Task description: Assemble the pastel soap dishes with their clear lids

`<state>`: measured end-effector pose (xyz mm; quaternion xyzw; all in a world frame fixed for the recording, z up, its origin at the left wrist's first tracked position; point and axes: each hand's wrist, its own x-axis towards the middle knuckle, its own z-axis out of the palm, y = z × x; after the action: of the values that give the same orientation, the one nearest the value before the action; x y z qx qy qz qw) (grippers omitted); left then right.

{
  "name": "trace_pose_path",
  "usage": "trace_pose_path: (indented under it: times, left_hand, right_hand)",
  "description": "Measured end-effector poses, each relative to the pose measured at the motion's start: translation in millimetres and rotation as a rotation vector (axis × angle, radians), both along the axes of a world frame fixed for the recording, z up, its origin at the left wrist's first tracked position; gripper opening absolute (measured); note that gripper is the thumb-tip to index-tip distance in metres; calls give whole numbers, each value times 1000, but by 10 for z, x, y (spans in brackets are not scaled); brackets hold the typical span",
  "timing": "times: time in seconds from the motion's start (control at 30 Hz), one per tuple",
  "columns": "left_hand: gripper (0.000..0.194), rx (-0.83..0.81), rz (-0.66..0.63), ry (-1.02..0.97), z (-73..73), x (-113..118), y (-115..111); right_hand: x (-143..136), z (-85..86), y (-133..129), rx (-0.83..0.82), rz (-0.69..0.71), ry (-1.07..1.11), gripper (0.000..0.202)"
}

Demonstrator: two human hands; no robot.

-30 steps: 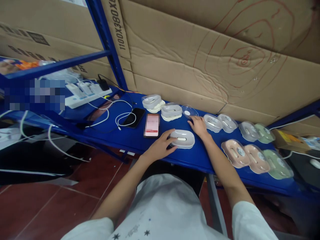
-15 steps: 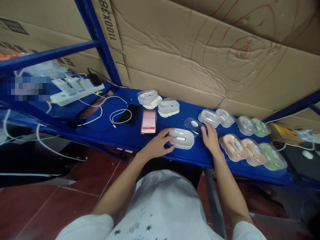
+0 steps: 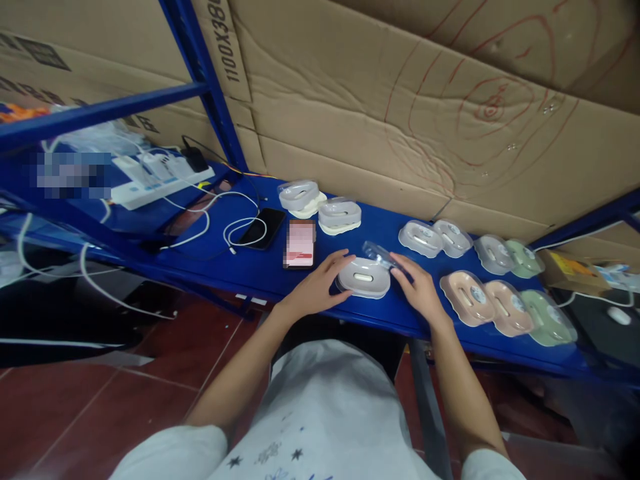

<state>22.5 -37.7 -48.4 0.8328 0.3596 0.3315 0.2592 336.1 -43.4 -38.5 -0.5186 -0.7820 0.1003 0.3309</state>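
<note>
A gray dish (image 3: 367,283) sits on the blue tabletop (image 3: 380,225), right in front of the person. It has a long, pale slot in the middle and no lid on top. The left hand (image 3: 315,285) is at the left end of the dish. Its fingers are spread wide, with the thumb on the near side and the fingertips on the far side. I cannot tell if they squeeze it.

The right hand (image 3: 417,288) has its fingers closed on one end of a clear lid (image 3: 376,253). The lid is tilted, up over the far right edge of the dish. I cannot tell if the two touch.

Farther back are two more gray dishes (image 3: 340,213), each on top of something cream-colored (image 3: 343,229). A phone with a lit screen (image 3: 300,241) is near the left hand. A dark phone (image 3: 265,230) lies beside it, with a white cord (image 3: 244,233) looped across it.

To the right are lots of dishes with clear lids: three gray ones (image 3: 421,241), two pink ones (image 3: 467,300) and two green ones (image 3: 550,320). Behind the tabletop stands a big brown cardboard wall (image 3: 325,100) with red rings drawn on it.
</note>
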Motion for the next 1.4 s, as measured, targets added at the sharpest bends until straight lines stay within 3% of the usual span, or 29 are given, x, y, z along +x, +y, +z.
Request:
trace_pose_path:
  times: [0.23, 0.47, 0.7, 0.9, 1.07, 1.23, 1.33, 1.4]
  left_hand:
    - [62, 121, -8, 10, -90, -2, 40]
    - [53, 191, -1, -38, -193, 0, 78]
    - [54, 149, -19, -13, -175, 0, 61]
    - [53, 83, -37, 20, -146, 13, 61]
    - [50, 64, -45, 8, -154, 12, 78]
    - [56, 48, -86, 54, -9, 54, 182]
    - [60, 108, -58, 117, 164, 143, 464]
    - [55, 193, 83, 178, 274, 209, 754]
  right_hand:
    - [-367, -45, -280, 141, 193, -233, 49]
    - [-402, -142, -334, 236, 159, -332, 57]
    - [-422, -240, -388, 300, 107, -282, 61]
    - [-343, -262, -381, 262, 134, -100, 53]
    - [-400, -242, -444, 242, 103, -226, 55]
    - [-399, -232, -432, 240, -7, -297, 47]
    - [-261, -193, -252, 279, -147, -343, 43]
    - [-143, -149, -52, 271, -231, -375, 42]
